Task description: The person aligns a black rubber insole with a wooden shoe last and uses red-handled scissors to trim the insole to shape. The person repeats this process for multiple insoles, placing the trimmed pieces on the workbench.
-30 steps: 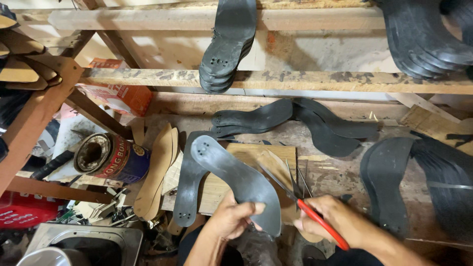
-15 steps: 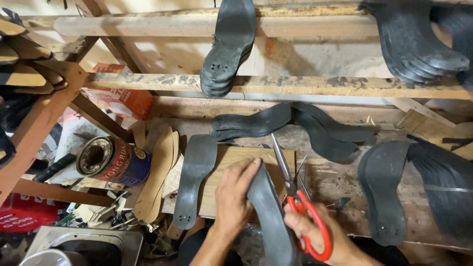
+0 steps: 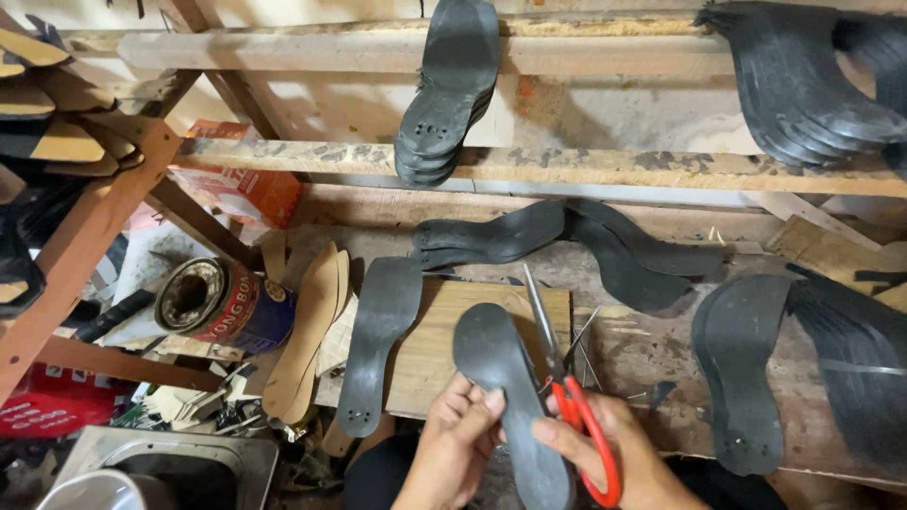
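Note:
My left hand (image 3: pixel 460 436) grips a black rubber shoe sole (image 3: pixel 501 387) by its left edge and holds it upright over a wooden board (image 3: pixel 436 340). My right hand (image 3: pixel 609 446) holds red-handled scissors (image 3: pixel 567 392), with their metal blades pointing up along the sole's right edge. Its fingertips also touch the sole. Another black sole (image 3: pixel 373 340) lies flat on the bench just left of my hands.
More black soles lie on the bench (image 3: pixel 491 236) (image 3: pixel 742 378) and hang stacked over a wooden rail (image 3: pixel 444 94) (image 3: pixel 803 85). Tan insoles (image 3: pixel 307 335) lean beside a tipped metal can (image 3: pixel 222 304). An orange box (image 3: pixel 241 189) sits behind it; a metal basin (image 3: pixel 151 467) is at lower left.
The sole was lying flat and angled across the board; my left hand has turned it upright. The scissors have come up along its right edge. The view shifted slightly.

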The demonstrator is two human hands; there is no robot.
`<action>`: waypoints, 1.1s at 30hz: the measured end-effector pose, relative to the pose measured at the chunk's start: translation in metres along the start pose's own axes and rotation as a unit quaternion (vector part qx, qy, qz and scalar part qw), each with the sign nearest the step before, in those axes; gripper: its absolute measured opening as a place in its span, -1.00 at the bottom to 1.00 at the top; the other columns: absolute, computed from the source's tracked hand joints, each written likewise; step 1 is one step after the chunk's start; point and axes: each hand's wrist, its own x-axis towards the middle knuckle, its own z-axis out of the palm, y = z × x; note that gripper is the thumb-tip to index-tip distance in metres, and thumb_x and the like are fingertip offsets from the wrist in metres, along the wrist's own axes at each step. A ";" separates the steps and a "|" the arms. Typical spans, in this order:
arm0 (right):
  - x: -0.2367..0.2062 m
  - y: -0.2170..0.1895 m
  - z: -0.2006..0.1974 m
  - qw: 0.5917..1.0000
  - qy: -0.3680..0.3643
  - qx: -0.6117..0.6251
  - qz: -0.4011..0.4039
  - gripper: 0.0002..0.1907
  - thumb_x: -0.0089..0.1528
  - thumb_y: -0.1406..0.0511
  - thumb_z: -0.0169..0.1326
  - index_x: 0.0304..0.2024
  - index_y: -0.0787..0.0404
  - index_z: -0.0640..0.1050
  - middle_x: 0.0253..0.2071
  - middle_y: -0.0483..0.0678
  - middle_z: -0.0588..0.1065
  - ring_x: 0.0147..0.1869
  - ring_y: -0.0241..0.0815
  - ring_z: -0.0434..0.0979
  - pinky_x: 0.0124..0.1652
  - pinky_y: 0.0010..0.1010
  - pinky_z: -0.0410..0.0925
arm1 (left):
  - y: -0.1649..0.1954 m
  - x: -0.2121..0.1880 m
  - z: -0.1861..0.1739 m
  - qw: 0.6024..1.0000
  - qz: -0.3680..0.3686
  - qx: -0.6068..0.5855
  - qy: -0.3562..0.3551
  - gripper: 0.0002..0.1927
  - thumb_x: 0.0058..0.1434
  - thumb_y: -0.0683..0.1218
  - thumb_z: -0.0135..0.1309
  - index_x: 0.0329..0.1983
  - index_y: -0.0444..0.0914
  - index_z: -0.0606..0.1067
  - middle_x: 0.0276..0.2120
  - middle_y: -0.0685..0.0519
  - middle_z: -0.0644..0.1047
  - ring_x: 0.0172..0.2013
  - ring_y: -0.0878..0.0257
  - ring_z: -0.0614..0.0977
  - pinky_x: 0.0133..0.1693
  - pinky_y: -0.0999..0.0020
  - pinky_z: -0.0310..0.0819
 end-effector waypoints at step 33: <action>0.003 0.025 -0.028 0.918 0.141 -0.368 -0.053 -0.65 0.04 0.01 0.30 -0.31 0.07 0.59 -0.53 0.06 0.60 -0.38 0.11 0.65 -0.35 -0.10 0.46 | 0.014 0.028 -0.023 0.993 0.017 0.094 0.067 -0.83 0.25 -0.19 0.14 -0.10 -0.27 0.49 -0.43 0.15 0.53 -0.42 0.36 0.54 -0.35 0.44 0.47</action>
